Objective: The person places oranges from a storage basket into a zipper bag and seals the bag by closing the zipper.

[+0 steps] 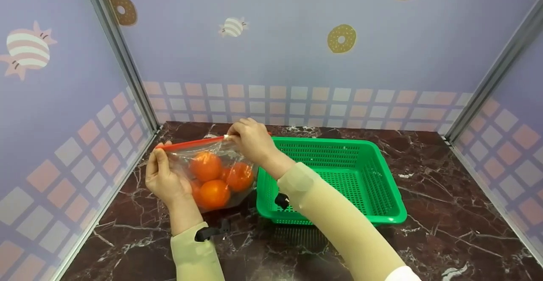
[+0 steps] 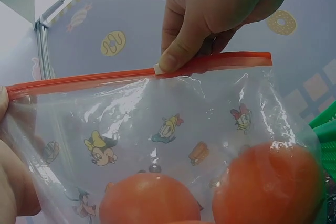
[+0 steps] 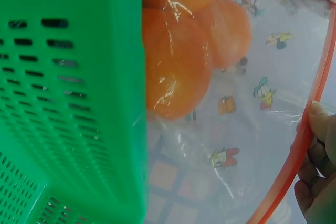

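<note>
A clear zip bag (image 1: 182, 158) with a red zip edge and printed cartoon figures holds several oranges (image 1: 214, 194). My left hand (image 1: 166, 179) pinches the left end of the red edge between thumb and fingers. Farther right along that edge, my right hand (image 1: 252, 141) pinches a small white slider (image 2: 159, 70) with thumb and finger. The red strip (image 2: 79, 82) looks pressed together left of the slider in the left wrist view. In the right wrist view, the oranges (image 3: 176, 66) bunch at the bag's bottom, partly hidden by the basket wall.
A green perforated basket (image 1: 382, 179) stands right of the bag, under my right forearm, with no fruit visible inside. The dark red marble-look table (image 1: 449, 213) is bounded by patterned panels (image 1: 288, 60) at the back and both sides.
</note>
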The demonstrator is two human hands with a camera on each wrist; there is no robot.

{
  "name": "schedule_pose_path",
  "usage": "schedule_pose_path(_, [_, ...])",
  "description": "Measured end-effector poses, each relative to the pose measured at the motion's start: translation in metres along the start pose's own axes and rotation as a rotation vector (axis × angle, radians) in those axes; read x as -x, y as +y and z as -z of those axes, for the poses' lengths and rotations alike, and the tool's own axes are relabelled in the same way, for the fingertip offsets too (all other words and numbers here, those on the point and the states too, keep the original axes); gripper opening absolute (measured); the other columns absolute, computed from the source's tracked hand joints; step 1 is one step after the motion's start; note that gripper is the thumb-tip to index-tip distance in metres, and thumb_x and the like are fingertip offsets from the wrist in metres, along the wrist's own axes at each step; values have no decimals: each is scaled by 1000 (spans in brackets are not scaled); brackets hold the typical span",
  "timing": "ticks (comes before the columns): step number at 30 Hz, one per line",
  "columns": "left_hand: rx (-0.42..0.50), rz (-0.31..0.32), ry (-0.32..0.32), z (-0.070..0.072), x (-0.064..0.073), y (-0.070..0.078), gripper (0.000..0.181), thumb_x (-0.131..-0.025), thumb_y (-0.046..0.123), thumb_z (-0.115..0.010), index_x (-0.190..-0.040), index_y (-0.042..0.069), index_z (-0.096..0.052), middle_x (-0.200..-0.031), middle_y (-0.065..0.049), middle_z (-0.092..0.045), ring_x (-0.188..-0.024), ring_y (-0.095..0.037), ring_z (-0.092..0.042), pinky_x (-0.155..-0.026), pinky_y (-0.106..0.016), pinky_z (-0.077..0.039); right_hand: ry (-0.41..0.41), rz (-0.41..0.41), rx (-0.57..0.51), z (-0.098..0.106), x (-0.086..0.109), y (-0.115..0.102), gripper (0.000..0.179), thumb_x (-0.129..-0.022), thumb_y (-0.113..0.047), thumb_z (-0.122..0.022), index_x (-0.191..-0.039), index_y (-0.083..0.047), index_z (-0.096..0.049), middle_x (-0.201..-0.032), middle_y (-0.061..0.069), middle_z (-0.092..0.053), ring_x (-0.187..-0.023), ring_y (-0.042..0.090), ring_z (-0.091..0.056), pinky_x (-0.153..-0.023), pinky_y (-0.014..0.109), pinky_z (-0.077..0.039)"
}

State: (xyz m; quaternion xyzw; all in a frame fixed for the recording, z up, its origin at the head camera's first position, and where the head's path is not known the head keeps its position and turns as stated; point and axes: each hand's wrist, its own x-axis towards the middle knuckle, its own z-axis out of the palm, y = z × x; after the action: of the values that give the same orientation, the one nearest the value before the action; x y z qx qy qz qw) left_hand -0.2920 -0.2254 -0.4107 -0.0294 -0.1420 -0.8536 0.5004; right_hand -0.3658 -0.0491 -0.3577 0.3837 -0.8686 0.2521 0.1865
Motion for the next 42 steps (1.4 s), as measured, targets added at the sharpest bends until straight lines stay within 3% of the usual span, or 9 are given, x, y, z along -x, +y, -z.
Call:
schedule_pose_path(4, [34, 7, -1, 0, 0, 1, 9, -87, -2, -72, -89, -6, -79, -88, -13, -79, -83, -24, -77, -85, -31, -61, -2, -7, 6, 1, 0, 5, 21, -99, -29, -68, -102, -9, -75, -103, 4, -74, -97, 25, -65, -97, 42, -53])
schedule_pose_path(25, [-14, -35, 41, 1, -1, 2, 15, -91, 0, -67, -87, -2, -80, -87, -11, -79, -83, -22, -77, -87, -30, -60, 17, -36, 20, 8, 3, 30, 20, -98, -27, -69, -100, -8, -75, -101, 7, -75, -99, 28, -67, -96, 44, -55])
schedule_pose_path(34, [37, -14, 33, 1, -2, 3, 10, -86, 1, -72, -88, -4, -80, -87, -11, -79, -83, -23, -77, -87, -31, -59, 9, -57, 6, 10, 4, 37, 17, -99, -24, -69, -101, -8, -76, -101, 7, -74, -99, 28, -66, -96, 47, -54])
schedule_pose_path(42, [32, -4, 65, 0, 0, 4, 10, -87, 0, -70, -87, -4, -79, -87, -12, -79, -83, -23, -77, -88, -31, -61, 3, -68, 2, 13, 6, 44, 20, -100, -26, -67, -101, -7, -75, -103, 9, -74, -97, 29, -65, -93, 45, -54])
